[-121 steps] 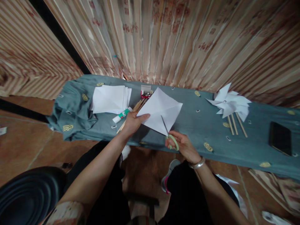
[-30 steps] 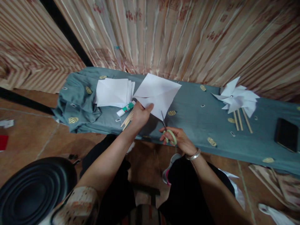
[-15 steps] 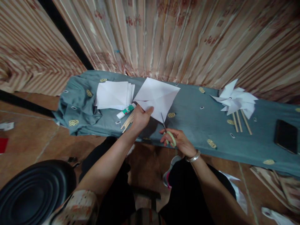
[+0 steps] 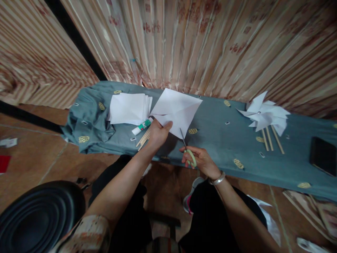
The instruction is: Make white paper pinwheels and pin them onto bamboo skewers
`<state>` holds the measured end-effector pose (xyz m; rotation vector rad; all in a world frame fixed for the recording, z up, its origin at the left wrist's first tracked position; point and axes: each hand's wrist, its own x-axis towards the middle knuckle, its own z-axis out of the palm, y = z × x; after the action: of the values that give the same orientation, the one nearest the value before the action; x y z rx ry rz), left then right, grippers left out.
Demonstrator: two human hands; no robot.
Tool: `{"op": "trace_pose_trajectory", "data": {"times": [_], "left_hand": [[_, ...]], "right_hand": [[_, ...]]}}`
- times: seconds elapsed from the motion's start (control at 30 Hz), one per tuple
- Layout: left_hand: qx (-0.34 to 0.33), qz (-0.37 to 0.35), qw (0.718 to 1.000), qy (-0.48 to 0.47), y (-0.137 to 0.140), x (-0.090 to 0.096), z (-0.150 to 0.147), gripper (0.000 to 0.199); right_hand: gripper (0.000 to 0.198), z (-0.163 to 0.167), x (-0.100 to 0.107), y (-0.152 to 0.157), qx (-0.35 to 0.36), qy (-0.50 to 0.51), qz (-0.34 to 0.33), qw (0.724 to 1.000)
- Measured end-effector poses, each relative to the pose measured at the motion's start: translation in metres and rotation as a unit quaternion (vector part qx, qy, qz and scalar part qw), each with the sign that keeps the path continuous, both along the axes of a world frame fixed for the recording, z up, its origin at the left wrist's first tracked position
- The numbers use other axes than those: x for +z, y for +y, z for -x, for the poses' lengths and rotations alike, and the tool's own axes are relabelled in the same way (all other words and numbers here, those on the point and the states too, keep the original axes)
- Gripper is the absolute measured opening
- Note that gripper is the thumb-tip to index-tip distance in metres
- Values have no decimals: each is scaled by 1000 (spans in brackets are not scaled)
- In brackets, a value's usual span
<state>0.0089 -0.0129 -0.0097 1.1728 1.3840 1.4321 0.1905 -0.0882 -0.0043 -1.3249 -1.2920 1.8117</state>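
A creased white square of paper (image 4: 177, 107) is pinched at its lower left side by my left hand (image 4: 160, 134), thumb on top. One slit runs in from its left corner. My right hand (image 4: 200, 160) grips a pair of scissors (image 4: 191, 159) by the pale green handles. The scissor blades lie at the paper's near corner, pointing away from me. Just left of my left hand are a glue stick (image 4: 141, 126) with a green label and several thin wooden sticks (image 4: 143, 138), partly hidden by that hand.
A stack of white paper (image 4: 127, 108) lies left on the cloth-covered table (image 4: 218, 140). White paper pinwheels (image 4: 265, 112) on wooden sticks rest at the right, with a black phone (image 4: 323, 155) beyond. Pleated curtains (image 4: 168, 45) hang behind. A round black stool (image 4: 39, 218) stands lower left.
The view has shifted slightly, so the table sits a little lower. Both hands, the paper and the scissors keep nearly the same positions.
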Motion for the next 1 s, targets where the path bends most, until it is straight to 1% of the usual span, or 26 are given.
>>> {"op": "trace_pose_trajectory", "data": {"times": [0.53,0.73,0.9,1.0], "left_hand": [[6,-20,1000,-8,3,-2,0,24],[12,-18,1000,-3,4,-3,1,25],[12,-17,1000,2,4,-4,2,22],[17,-16,1000,10,4,-2,3,25]], "right_hand": [[53,5,0,0,-26,13,35,999],[52,6,1,0,-34,14,35,999],[52,6,0,0,-29,1,32,999],[54,6,0,0,-28,1,33,999]]}}
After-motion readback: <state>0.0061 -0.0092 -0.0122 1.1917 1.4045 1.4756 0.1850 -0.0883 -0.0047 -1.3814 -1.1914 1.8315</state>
